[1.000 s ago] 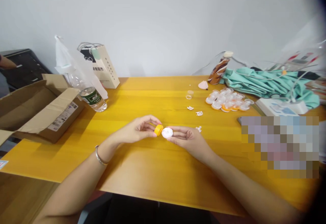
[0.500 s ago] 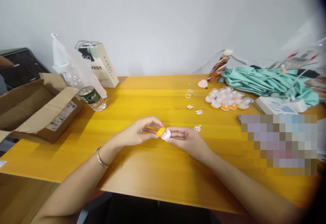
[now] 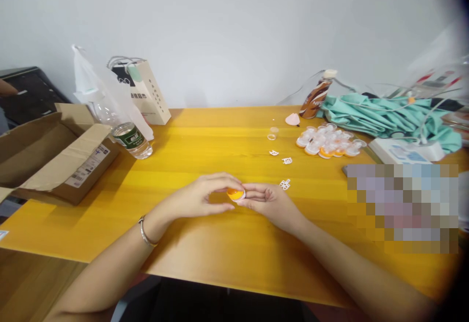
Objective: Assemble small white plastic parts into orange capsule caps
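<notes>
Both hands meet over the middle of the yellow table (image 3: 220,244). My left hand (image 3: 200,197) pinches an orange cap (image 3: 235,194) from above with thumb and fingers. The cap sits on a small white and clear container, mostly hidden, which rests in the curled fingers of my right hand (image 3: 269,200). A small white cut-out piece (image 3: 285,183) lies just beyond my right hand. Two more white pieces (image 3: 280,157) lie farther back.
A cluster of several orange-capped clear containers (image 3: 328,143) sits back right, with a loose clear cup (image 3: 272,133) and a pink piece (image 3: 292,119). A brown bottle (image 3: 317,95) and teal cloth (image 3: 384,117) lie behind. At left: open cardboard box (image 3: 54,156), water bottle (image 3: 128,136), paper bag (image 3: 144,92).
My left hand has brought the orange cap over and down onto the white container in my right hand; the two were side by side before. The hands have closed together.
</notes>
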`<state>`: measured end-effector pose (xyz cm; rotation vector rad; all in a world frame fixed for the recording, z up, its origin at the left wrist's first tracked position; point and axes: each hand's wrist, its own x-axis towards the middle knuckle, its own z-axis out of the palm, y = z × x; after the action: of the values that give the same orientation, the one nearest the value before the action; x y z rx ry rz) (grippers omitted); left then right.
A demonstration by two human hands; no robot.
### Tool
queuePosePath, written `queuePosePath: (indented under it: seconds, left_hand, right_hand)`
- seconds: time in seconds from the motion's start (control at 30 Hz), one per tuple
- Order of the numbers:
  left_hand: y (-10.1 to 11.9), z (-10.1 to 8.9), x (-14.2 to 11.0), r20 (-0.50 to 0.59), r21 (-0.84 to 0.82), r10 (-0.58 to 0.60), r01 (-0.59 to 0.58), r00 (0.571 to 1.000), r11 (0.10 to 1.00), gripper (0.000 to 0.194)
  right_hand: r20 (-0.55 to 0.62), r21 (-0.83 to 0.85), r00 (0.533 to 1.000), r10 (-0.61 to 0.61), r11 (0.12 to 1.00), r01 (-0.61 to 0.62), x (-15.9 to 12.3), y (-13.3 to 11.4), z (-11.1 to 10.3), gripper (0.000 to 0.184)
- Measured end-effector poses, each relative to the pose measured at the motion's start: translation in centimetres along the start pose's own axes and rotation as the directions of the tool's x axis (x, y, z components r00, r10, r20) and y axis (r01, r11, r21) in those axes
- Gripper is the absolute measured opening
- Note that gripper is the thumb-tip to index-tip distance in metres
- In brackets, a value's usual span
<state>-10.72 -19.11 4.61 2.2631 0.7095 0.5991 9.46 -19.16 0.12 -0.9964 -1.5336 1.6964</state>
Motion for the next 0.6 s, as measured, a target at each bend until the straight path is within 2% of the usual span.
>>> queuePosePath:
  seconds: [0.27, 0.6]
  left_hand:
    - [0.1, 0.4, 0.0, -0.034, 0.024, -0.019, 0.02, 0.999, 1.0, 0.024]
    - [-0.7, 1.1, 0.0, -0.076, 0.113, -0.016, 0.024, 0.997, 0.993, 0.033]
  right_hand:
    - [0.003, 0.04, 1.0, 0.012, 0.999, -0.012, 0.0, 0.0, 0.0, 0.034]
    - [-0.041, 0.07, 0.999, 0.021, 0.997, -0.018, -0.1, 0.3, 0.2, 0.031]
